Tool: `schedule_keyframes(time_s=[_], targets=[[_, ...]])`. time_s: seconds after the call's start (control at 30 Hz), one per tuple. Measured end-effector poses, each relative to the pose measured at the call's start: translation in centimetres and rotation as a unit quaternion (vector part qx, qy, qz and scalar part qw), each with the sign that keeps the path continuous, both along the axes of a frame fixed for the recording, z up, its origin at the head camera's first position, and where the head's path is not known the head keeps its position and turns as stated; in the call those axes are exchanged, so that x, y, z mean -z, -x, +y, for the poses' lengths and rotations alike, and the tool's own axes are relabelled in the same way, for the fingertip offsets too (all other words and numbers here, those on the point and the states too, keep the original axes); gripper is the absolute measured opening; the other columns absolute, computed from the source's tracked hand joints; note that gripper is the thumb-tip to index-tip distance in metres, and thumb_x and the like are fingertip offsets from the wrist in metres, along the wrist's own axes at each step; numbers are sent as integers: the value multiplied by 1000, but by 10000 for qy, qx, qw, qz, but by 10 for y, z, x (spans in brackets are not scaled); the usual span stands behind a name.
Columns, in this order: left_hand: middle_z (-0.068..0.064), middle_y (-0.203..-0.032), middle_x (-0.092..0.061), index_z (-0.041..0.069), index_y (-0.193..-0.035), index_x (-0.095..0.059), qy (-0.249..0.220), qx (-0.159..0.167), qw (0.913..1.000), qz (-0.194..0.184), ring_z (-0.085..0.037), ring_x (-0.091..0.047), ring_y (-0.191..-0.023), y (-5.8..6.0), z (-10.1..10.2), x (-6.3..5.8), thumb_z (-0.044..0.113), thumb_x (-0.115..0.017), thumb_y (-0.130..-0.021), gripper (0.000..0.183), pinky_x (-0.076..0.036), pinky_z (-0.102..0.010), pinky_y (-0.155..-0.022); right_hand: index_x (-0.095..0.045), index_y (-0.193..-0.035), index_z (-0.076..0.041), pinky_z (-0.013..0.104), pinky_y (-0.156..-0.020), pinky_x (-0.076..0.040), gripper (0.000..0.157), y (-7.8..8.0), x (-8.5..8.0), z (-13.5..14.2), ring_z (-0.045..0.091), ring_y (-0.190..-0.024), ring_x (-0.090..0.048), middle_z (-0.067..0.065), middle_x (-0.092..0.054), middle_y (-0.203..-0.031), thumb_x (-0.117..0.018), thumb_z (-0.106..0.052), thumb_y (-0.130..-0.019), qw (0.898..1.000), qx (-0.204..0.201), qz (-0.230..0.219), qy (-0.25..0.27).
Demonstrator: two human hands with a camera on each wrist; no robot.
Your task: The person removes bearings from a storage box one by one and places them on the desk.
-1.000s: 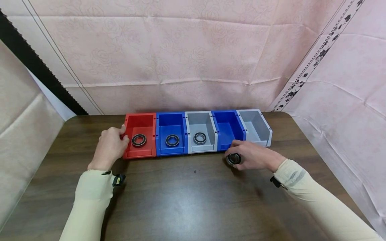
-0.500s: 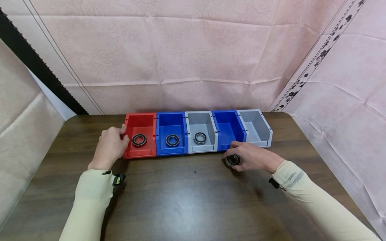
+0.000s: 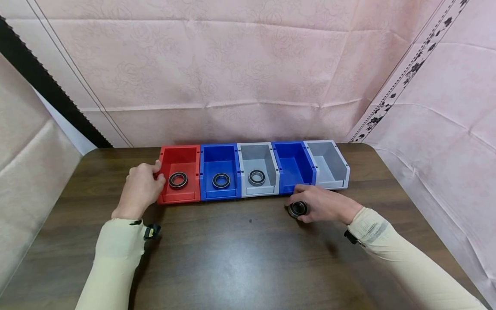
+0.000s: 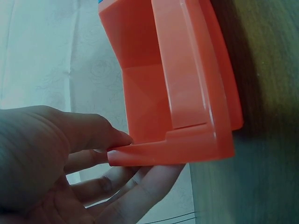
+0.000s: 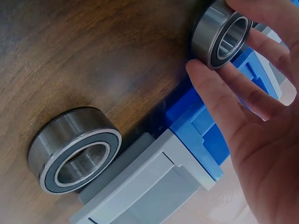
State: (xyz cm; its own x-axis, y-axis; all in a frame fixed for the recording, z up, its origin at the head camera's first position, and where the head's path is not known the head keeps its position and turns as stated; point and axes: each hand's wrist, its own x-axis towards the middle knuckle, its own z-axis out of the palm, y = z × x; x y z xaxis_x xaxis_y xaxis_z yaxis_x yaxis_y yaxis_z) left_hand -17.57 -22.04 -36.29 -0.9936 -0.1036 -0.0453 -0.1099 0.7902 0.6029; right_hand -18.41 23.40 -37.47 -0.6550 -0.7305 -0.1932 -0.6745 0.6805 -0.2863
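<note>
My left hand [image 3: 141, 189] pinches the left side wall of the red bin [image 3: 180, 199], thumb inside and fingers outside, as the left wrist view shows. In front of the right-hand blue bin [image 3: 294, 157], my right hand [image 3: 321, 202] grips a ball bearing [image 5: 217, 37] between thumb and fingers. A second bearing [image 5: 74, 149] rests on the table before the light grey end bin [image 5: 140, 179]; in the head view the right hand hides it. Single bearings lie in the red bin [image 3: 178, 181], the left-hand blue bin [image 3: 221, 181] and the middle grey bin [image 3: 257, 178].
The bins stand side by side along the back of the brown wooden table [image 3: 232, 249]. Behind them hangs a pale pink patterned cloth [image 3: 240, 77], with more cloth [image 3: 445, 129] down the right side.
My right hand has shifted slightly left and towards me with the bearing it grips. The left hand keeps its hold on the red bin.
</note>
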Motion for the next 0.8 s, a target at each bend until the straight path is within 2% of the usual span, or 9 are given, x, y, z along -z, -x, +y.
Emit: schedule_keyframes(time_s=[0.43, 0.8], targets=[[-37, -136, -56, -2, -151, -41, -6, -48, 10000, -60, -23, -53, -56, 1, 1, 0, 10, -57, -101, 54, -50, -28, -51, -73, -122, -21, 34, -86, -59, 41, -1, 4, 2, 17, -96, -64, 3, -62, -108, -84, -20, -82, 9997, -130, 191, -71], [-37, -135, -57, -2, -152, -40, -55, -10, 10000, -73, -24, -54, -55, 0, 0, 0, 10, -57, -101, 55, -49, -28, -51, -72, -125, -22, 35, -89, -59, 44, -3, 2, 1, 17, -100, -63, 2, -61, -112, -84, -25, -83, 9996, -49, 153, -228]])
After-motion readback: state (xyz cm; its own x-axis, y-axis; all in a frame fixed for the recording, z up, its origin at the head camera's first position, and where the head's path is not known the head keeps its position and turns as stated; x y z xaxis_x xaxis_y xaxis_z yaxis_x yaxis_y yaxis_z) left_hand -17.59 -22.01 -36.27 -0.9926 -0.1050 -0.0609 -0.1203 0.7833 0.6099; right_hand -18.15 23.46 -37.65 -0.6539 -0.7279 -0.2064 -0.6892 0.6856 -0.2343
